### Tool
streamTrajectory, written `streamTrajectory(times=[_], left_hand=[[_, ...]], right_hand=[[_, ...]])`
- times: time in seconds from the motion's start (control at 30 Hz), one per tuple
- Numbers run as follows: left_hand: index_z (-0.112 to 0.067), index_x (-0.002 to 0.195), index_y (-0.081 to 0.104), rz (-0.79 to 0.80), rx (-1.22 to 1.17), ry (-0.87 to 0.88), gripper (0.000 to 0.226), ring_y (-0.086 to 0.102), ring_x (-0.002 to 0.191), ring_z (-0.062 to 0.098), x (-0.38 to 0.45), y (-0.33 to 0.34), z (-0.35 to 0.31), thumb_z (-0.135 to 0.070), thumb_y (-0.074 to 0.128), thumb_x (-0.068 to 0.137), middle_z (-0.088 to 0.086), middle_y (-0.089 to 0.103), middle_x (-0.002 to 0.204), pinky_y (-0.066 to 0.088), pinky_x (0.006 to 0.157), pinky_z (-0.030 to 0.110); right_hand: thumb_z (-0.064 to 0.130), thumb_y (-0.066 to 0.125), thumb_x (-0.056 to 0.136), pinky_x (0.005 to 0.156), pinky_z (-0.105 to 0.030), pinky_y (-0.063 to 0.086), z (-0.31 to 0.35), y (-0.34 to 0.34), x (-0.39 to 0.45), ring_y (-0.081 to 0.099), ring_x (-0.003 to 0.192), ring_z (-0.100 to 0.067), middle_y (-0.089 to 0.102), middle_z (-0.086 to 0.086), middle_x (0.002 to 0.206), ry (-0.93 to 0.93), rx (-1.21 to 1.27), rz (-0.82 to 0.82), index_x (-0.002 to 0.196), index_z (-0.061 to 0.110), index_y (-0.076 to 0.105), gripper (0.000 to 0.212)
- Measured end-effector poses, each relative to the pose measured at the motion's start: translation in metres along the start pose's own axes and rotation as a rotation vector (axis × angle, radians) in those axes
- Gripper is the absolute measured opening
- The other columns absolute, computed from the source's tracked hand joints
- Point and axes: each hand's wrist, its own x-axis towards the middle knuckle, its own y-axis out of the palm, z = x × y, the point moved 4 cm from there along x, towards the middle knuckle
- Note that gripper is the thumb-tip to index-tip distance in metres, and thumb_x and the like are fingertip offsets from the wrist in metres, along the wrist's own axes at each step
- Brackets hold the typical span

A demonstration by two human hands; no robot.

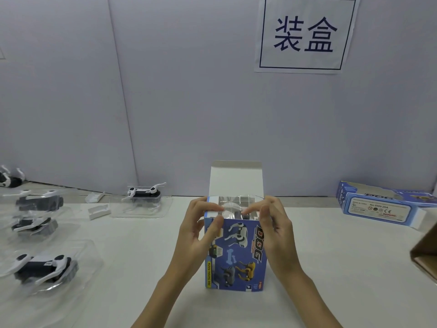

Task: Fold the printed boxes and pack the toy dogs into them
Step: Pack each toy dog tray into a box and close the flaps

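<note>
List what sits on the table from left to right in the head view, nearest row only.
Toy dog in its clear tray → left hand → upright printed box → right hand → brown carton corner. Both hands pinch the box's top edge.

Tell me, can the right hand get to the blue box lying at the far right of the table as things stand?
Probably yes: bare table lies between the right hand and the flat blue box. But that hand is now pinching at the upright box top, so it must let go first.
</note>
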Motion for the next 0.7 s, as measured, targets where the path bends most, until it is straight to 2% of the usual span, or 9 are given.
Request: streamTrajectory(times=[0.07, 0.13, 0.17, 0.3, 0.37, 0.43, 0.53, 0.6, 0.7], left_hand=[[-0.039, 0.097, 0.066, -0.031, 0.006, 0.024, 0.025, 0.063, 0.107, 0.023, 0.0022, 0.0025, -0.0023, -0.064, 0.063, 0.091, 0.001, 0.058, 0.111, 0.057, 0.073, 0.032], [-0.037, 0.09, 0.063, -0.062, -0.002, 0.033, 0.029, 0.064, 0.106, 0.018, 0.004, 0.0051, -0.0039, -0.066, 0.065, 0.088, 0.001, 0.058, 0.105, 0.058, 0.071, 0.031], [-0.034, 0.088, 0.061, -0.077, -0.005, 0.03, 0.03, 0.064, 0.104, 0.018, 0.0046, 0.0061, -0.0035, -0.063, 0.066, 0.088, -0.002, 0.057, 0.104, 0.059, 0.072, 0.033], [-0.016, 0.086, 0.056, -0.093, -0.029, 0.006, 0.044, 0.062, 0.103, 0.027, 0.0054, 0.0078, -0.0001, -0.059, 0.065, 0.088, -0.001, 0.053, 0.103, 0.059, 0.071, 0.062], [-0.023, 0.088, 0.059, -0.084, -0.027, -0.002, 0.035, 0.063, 0.106, 0.021, 0.0049, 0.0077, -0.0011, -0.058, 0.064, 0.088, -0.003, 0.054, 0.105, 0.061, 0.074, 0.059], [-0.034, 0.093, 0.064, -0.062, -0.04, -0.003, 0.022, 0.063, 0.111, 0.018, 0.0038, 0.008, -0.0026, -0.056, 0.064, 0.089, -0.007, 0.055, 0.109, 0.064, 0.075, 0.047], [-0.03, 0.108, 0.07, -0.047, -0.078, -0.023, 0.024, 0.062, 0.12, 0.02, 0.002, 0.0072, -0.0003, -0.049, 0.068, 0.093, -0.009, 0.057, 0.117, 0.065, 0.075, 0.038], [-0.024, 0.111, 0.07, -0.048, -0.093, -0.043, 0.031, 0.063, 0.121, 0.021, 0.0029, 0.007, 0.0004, -0.047, 0.066, 0.09, -0.009, 0.058, 0.117, 0.065, 0.076, 0.038], [-0.033, 0.097, 0.069, -0.036, -0.078, -0.064, 0.012, 0.062, 0.12, 0.017, 0.0051, 0.0075, 0.0016, -0.042, 0.065, 0.089, -0.019, 0.057, 0.113, 0.065, 0.078, 0.04]], right_hand=[[0.045, 0.049, 0.101, 0.084, -0.058, 0.058, -0.0025, 0.0007, 0.0013, 0.062, 0.116, -0.031, 0.059, 0.011, 0.103, 0.015, 0.013, -0.019, 0.085, 0.04, 0.071, 0.028], [0.03, 0.048, 0.1, 0.089, -0.063, 0.054, -0.0028, 0.0009, 0.0007, 0.062, 0.114, -0.028, 0.062, 0.013, 0.103, 0.019, 0.026, -0.034, 0.086, 0.038, 0.073, 0.029], [0.029, 0.047, 0.1, 0.09, -0.062, 0.054, -0.0013, 0.0015, 0.0, 0.063, 0.113, -0.025, 0.064, 0.013, 0.104, 0.014, 0.036, -0.033, 0.09, 0.036, 0.074, 0.029], [0.028, 0.046, 0.098, 0.095, -0.047, 0.057, -0.001, 0.0024, -0.0013, 0.066, 0.116, -0.018, 0.068, 0.015, 0.119, 0.05, 0.085, -0.024, 0.119, 0.026, 0.067, 0.029], [0.036, 0.051, 0.096, 0.079, -0.036, 0.06, -0.0015, 0.0015, -0.0018, 0.069, 0.103, -0.017, 0.068, 0.012, 0.116, 0.063, 0.122, -0.027, 0.12, 0.024, 0.064, 0.029], [0.047, 0.05, 0.09, 0.067, -0.027, 0.058, -0.0003, 0.0005, -0.0022, 0.069, 0.089, -0.014, 0.068, 0.013, 0.105, 0.046, 0.11, -0.042, 0.114, 0.022, 0.064, 0.036], [0.05, 0.05, 0.087, 0.069, -0.019, 0.056, -0.0021, -0.0017, -0.0015, 0.069, 0.091, -0.008, 0.071, 0.018, 0.102, 0.013, 0.078, -0.079, 0.108, 0.022, 0.066, 0.039], [0.053, 0.051, 0.087, 0.073, -0.031, 0.059, -0.0047, -0.0045, -0.0003, 0.071, 0.095, -0.015, 0.074, 0.017, 0.105, 0.015, 0.048, -0.089, 0.103, 0.026, 0.067, 0.035], [0.052, 0.051, 0.089, 0.077, -0.05, 0.062, -0.0036, -0.0068, 0.0016, 0.07, 0.102, -0.019, 0.072, 0.016, 0.107, 0.002, 0.001, -0.09, 0.097, 0.029, 0.068, 0.03]])
